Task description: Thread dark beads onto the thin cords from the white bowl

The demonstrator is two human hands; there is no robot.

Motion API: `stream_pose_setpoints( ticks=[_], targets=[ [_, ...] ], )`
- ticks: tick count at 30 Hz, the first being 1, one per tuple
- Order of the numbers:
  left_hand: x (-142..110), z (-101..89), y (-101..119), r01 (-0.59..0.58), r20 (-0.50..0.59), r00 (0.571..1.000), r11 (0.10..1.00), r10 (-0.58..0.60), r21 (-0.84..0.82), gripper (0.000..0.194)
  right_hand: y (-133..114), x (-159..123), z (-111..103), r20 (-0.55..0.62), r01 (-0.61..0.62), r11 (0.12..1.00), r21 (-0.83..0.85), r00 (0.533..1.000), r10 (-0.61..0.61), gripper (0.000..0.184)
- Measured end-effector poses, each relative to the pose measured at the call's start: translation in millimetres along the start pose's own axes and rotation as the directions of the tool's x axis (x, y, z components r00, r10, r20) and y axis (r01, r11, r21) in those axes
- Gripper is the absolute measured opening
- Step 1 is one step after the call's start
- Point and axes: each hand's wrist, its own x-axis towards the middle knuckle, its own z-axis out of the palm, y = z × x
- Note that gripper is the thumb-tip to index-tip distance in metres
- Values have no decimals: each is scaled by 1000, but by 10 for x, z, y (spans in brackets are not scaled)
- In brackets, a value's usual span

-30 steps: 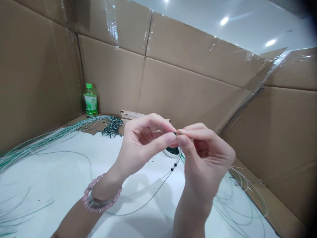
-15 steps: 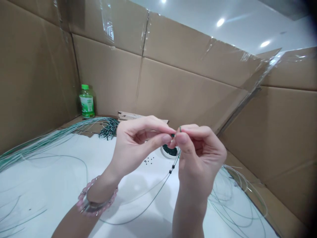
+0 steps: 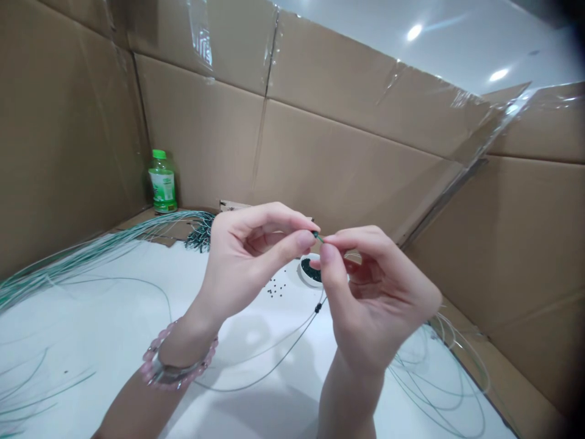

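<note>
In the middle of the head view, my left hand (image 3: 249,262) pinches a tiny dark bead (image 3: 315,234) between thumb and forefinger. Close beside it, the thumb and forefinger of my right hand (image 3: 370,292) are pressed together on the end of a thin green cord (image 3: 320,239). That end meets the bead; whether it passes through the hole is too small to tell. Below my fingers the cord hangs in a loop, carrying small black beads (image 3: 318,308) close together. Behind my right fingertips stands a white bowl (image 3: 303,277) of dark beads, partly hidden.
Several loose beads (image 3: 276,288) lie on the white tabletop (image 3: 114,341). A bundle of green and white cords (image 3: 100,249) stretches along the left, with more loose cords (image 3: 439,390) at the right. A green bottle (image 3: 163,186) stands by the cardboard wall (image 3: 347,164).
My right hand has turned and shifted slightly right, its fingertips drawing a little away from the left ones. More green cord shows between them. The beads on the hanging cord now sit closer together.
</note>
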Motion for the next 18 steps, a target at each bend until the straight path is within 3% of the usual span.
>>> stream_pose_setpoints(
  ticks=[8, 18],
  targets=[
    [1, -20, 25, -39, -5, 999, 992, 39, 123, 5, 0, 3, -16, 28, 1, 999, -35, 1000, 0, 20],
    [12, 2, 27, -34, -5, 999, 990, 35, 140, 6, 17, 14, -33, 77, 10, 999, -33, 997, -8, 20]
  ],
)
